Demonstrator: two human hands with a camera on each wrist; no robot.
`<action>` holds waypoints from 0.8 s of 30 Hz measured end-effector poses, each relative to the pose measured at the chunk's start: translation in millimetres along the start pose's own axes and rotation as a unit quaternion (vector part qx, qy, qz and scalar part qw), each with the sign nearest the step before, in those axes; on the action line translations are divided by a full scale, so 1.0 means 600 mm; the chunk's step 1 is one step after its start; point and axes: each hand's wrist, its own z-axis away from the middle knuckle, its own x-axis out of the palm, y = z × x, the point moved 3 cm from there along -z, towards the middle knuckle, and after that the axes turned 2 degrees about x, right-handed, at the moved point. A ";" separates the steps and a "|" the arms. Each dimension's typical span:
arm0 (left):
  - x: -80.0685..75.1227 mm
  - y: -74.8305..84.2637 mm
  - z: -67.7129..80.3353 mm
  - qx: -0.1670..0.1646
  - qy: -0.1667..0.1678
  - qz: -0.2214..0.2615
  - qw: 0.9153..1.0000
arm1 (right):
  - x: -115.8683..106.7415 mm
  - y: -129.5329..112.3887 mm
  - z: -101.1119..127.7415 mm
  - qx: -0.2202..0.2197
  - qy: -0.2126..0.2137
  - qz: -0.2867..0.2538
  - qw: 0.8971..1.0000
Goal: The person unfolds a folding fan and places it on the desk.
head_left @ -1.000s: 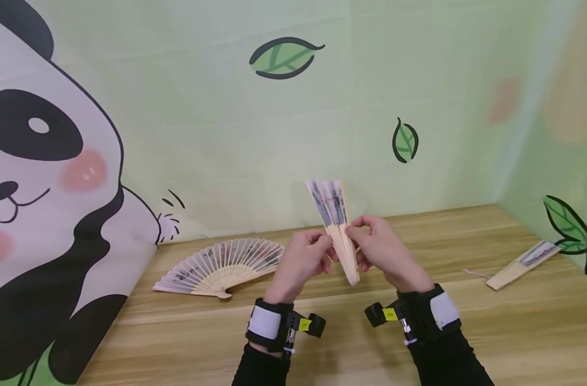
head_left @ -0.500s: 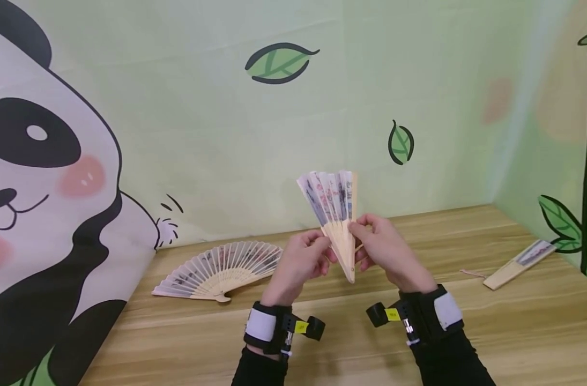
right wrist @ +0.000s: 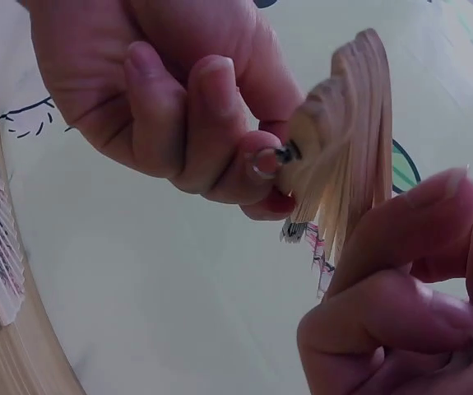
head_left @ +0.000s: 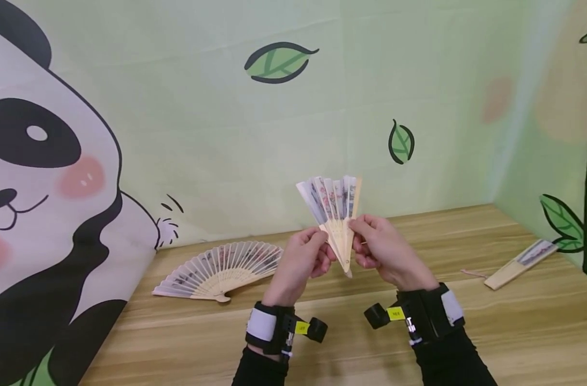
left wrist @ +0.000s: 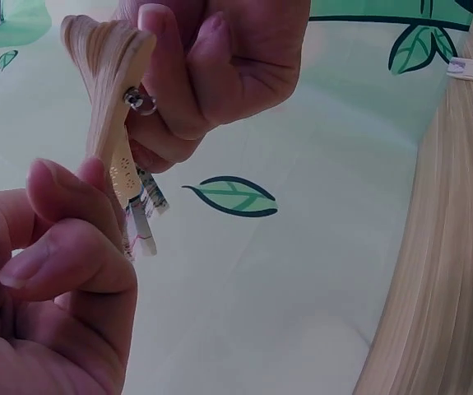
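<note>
A partly spread folding fan (head_left: 339, 236) with pale wooden ribs and a printed floral leaf stands upright between both hands, above the table. The left hand (head_left: 300, 262) pinches its left edge, thumb in front and fingers behind. On the opposite edge the right hand (head_left: 387, 249) grips the outer rib the same way. Both wrist views show the fan's ribs (left wrist: 104, 66) from the pivot end, where a small metal ring (right wrist: 267, 161) sits at the rivet. In these views the printed leaf is mostly hidden behind the hands.
A fully spread fan (head_left: 221, 271) lies on the wooden table (head_left: 336, 343) to the left, partly behind the left hand. At the right lies a folded fan (head_left: 520, 264) with a pinkish cord. A panda-printed backdrop (head_left: 201, 134) rises behind the table.
The held fan has gone from a narrow bundle to a wider wedge. Its right rib has swung rightward with the right hand's pinch. The fans on the table lie unmoved.
</note>
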 end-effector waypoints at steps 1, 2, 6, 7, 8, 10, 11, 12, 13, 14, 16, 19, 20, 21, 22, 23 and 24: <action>0.000 0.000 -0.001 0.001 0.002 0.004 1.000 | 0.001 -0.001 0.000 -0.002 -0.001 -0.005 1.000; 0.000 0.001 -0.001 0.002 0.004 0.008 1.000 | 0.002 -0.001 0.000 -0.004 -0.002 -0.010 1.000; -0.002 0.004 -0.001 0.002 0.014 0.022 1.000 | 0.005 -0.004 -0.001 -0.005 -0.003 -0.034 0.999; -0.002 0.004 -0.001 0.000 0.016 0.025 1.000 | 0.005 -0.004 -0.001 -0.005 -0.002 -0.039 0.999; -0.003 0.004 -0.001 -0.002 0.018 0.028 0.999 | 0.005 -0.004 -0.001 -0.004 0.000 -0.043 0.999; -0.003 0.004 -0.001 -0.006 0.020 0.035 0.999 | 0.005 -0.004 0.000 -0.004 0.003 -0.046 0.999; -0.003 0.003 -0.001 -0.008 0.021 0.038 0.999 | 0.005 -0.004 0.000 -0.005 0.004 -0.049 0.999; -0.003 0.003 0.000 -0.009 0.022 0.043 0.999 | 0.004 -0.004 0.001 -0.006 0.006 -0.050 0.999; -0.003 0.003 0.000 -0.007 0.021 0.049 0.999 | 0.004 -0.004 0.001 -0.008 0.007 -0.050 0.999; -0.002 0.003 0.000 -0.006 0.020 0.054 0.998 | 0.003 -0.005 0.001 -0.011 0.009 -0.051 0.999; 0.000 0.003 0.000 -0.001 0.017 0.065 0.998 | 0.000 -0.005 0.002 -0.016 0.013 -0.051 0.998; 0.003 0.005 0.001 0.005 0.014 0.073 0.997 | -0.002 -0.006 0.004 -0.023 0.018 -0.048 0.998; 0.004 0.005 0.001 0.005 0.015 0.072 0.997 | -0.003 -0.007 0.005 -0.024 0.019 -0.048 0.998; 0.004 0.005 0.001 0.005 0.016 0.070 0.997 | -0.003 -0.007 0.005 -0.025 0.020 -0.048 0.998; 0.004 0.004 0.002 0.005 0.017 0.067 0.998 | -0.002 -0.007 0.005 -0.025 0.020 -0.048 0.998; 0.004 0.004 0.002 0.005 0.018 0.064 0.998 | -0.002 -0.007 0.005 -0.026 0.021 -0.047 0.998; 0.003 0.003 0.002 0.004 0.019 0.061 0.998 | -0.002 -0.007 0.005 -0.028 0.022 -0.048 0.998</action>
